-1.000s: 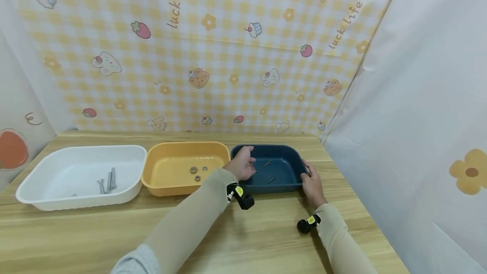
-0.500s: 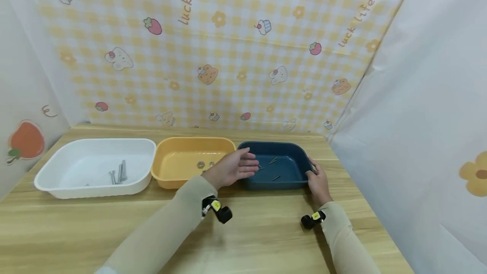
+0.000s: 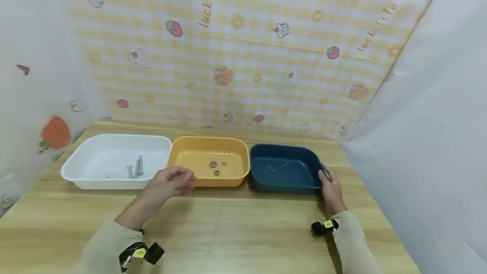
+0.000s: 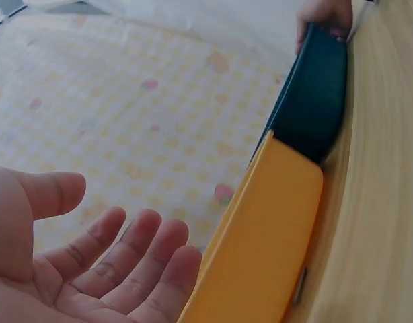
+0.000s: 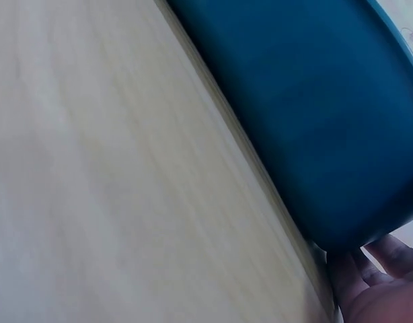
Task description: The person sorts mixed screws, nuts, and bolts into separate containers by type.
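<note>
My left hand [image 3: 168, 187] hovers in front of the gap between the white tray and the yellow tray. In the left wrist view its palm and relaxed fingers [image 4: 139, 262] show nothing held. My right hand [image 3: 332, 189] grips the right end of the dark blue tray [image 3: 266, 186], thumb at the rim. The right wrist view shows fingers against the tray's lower corner. Inside the blue tray lie a few thin brass-coloured screws [image 3: 288, 182]. The yellow tray [image 3: 213, 182] holds 3 nuts [image 3: 213, 164].
At the left stands a white tray [image 3: 110, 184] with several silver bolts [image 3: 140, 166]. A thin metal piece [image 4: 300, 286] lies on the wooden table [image 3: 243, 231] by the yellow tray's front. A checked cloth [image 3: 258, 62] hangs behind, white sheeting [image 3: 426, 138] at the right.
My left hand has moved left from the blue tray, past the yellow tray, uncovering the nuts. The right hand has stayed on the blue tray. The head view has shifted left.
</note>
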